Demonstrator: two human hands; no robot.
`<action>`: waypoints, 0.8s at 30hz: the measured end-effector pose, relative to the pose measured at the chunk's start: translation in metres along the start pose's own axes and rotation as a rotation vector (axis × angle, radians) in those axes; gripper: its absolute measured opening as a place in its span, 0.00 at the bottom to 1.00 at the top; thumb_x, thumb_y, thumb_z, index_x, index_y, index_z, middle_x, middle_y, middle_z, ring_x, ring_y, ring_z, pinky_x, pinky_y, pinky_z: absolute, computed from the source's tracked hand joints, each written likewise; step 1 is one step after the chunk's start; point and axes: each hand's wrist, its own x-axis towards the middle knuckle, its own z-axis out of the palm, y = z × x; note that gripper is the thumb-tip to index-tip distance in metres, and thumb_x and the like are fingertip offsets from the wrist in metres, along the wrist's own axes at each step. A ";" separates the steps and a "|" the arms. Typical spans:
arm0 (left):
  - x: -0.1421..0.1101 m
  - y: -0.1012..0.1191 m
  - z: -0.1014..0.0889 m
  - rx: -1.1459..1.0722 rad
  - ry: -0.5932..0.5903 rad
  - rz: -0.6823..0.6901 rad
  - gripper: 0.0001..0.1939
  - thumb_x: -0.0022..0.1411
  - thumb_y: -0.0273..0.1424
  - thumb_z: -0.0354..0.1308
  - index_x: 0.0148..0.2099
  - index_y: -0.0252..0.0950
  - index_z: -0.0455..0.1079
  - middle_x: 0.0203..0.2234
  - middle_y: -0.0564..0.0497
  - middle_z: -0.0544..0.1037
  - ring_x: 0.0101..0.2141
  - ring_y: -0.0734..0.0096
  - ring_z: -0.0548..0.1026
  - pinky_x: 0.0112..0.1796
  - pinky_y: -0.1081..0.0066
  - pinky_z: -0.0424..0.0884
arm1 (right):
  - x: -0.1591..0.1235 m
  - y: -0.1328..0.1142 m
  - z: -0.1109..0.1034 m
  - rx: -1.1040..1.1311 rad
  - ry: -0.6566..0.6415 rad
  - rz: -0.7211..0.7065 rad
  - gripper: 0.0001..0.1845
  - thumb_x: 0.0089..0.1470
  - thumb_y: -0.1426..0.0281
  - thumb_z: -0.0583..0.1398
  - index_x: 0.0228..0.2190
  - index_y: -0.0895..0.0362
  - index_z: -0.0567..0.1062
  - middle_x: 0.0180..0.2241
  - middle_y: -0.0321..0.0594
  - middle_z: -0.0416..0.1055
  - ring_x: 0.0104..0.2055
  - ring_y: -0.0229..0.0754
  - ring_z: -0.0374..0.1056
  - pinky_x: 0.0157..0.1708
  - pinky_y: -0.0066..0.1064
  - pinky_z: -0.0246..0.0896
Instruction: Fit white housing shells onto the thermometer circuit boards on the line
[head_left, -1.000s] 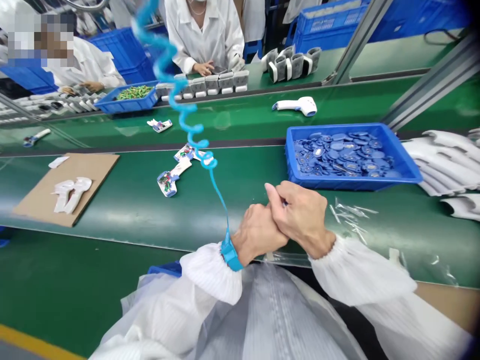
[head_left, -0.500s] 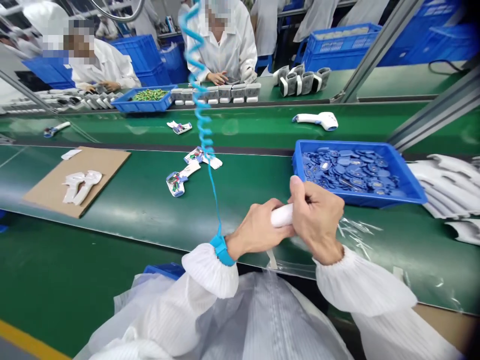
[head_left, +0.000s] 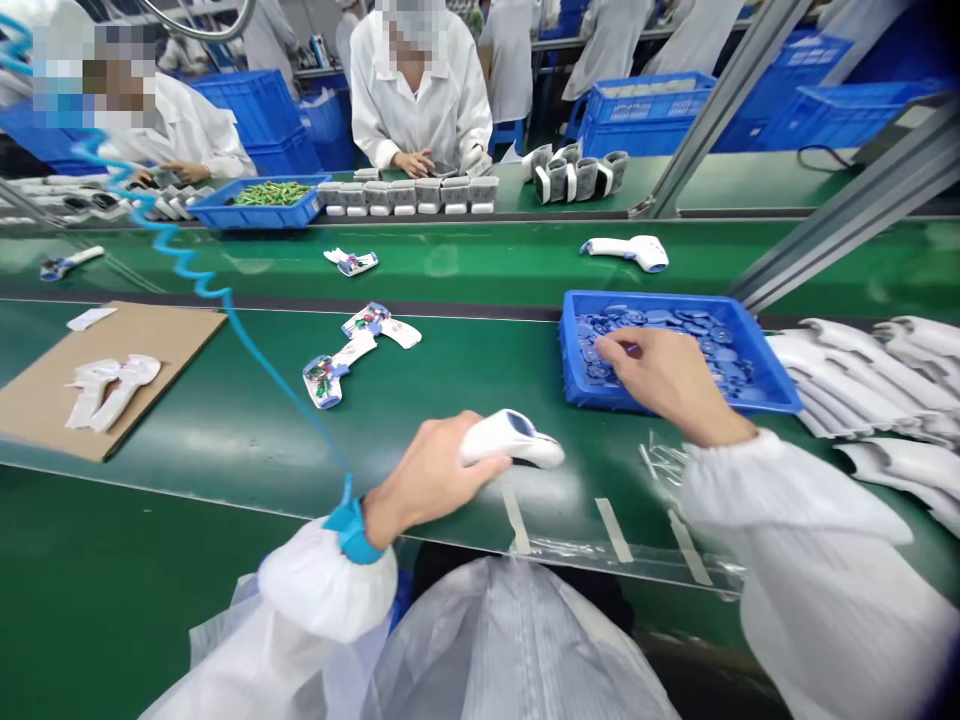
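Note:
My left hand, with a blue strap round its wrist, is closed round one end of a white gun-shaped thermometer. A blue oval patch shows on its upper side, and a dark opening underneath. My right hand is over the front of a blue tray full of flat blue oval pieces. Its thumb and forefinger are pinched together and the other fingers curled; whatever they may hold is hidden.
Opened thermometer halves lie ahead on the green bench. Cardboard with white shells is at left; stacked white shells are at right. A blue coiled cord runs from my wrist. Metal posts and co-workers are beyond.
My right hand has left the thermometer and moved right, over the blue tray. The thermometer, now in my left hand alone, has turned and shows its blue patch. The cord has swung left.

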 end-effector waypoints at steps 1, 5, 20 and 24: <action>0.001 -0.003 -0.007 0.052 0.037 0.015 0.16 0.65 0.38 0.65 0.52 0.39 0.71 0.42 0.50 0.81 0.41 0.59 0.79 0.41 0.64 0.70 | 0.016 0.012 0.000 -0.042 -0.012 -0.013 0.10 0.61 0.69 0.60 0.37 0.57 0.83 0.36 0.47 0.81 0.39 0.52 0.76 0.44 0.41 0.64; 0.019 -0.001 -0.008 0.513 0.038 0.166 0.21 0.63 0.30 0.67 0.56 0.33 0.68 0.48 0.42 0.79 0.47 0.51 0.76 0.47 0.56 0.68 | 0.059 0.030 0.021 -0.098 -0.142 -0.106 0.09 0.46 0.79 0.67 0.32 0.57 0.82 0.35 0.48 0.81 0.40 0.53 0.76 0.42 0.40 0.65; 0.042 0.020 0.023 -0.836 0.028 -0.137 0.20 0.69 0.46 0.59 0.51 0.35 0.70 0.39 0.45 0.81 0.36 0.66 0.78 0.36 0.69 0.71 | -0.034 -0.030 -0.005 0.556 0.242 0.085 0.15 0.57 0.55 0.67 0.39 0.53 0.87 0.32 0.40 0.82 0.31 0.47 0.77 0.35 0.38 0.71; 0.042 0.026 0.038 -0.953 0.015 -0.116 0.23 0.69 0.50 0.58 0.50 0.33 0.70 0.35 0.45 0.81 0.32 0.69 0.77 0.32 0.71 0.70 | -0.058 -0.049 0.012 0.856 0.099 0.121 0.19 0.54 0.54 0.68 0.41 0.54 0.86 0.38 0.42 0.83 0.35 0.46 0.78 0.38 0.39 0.76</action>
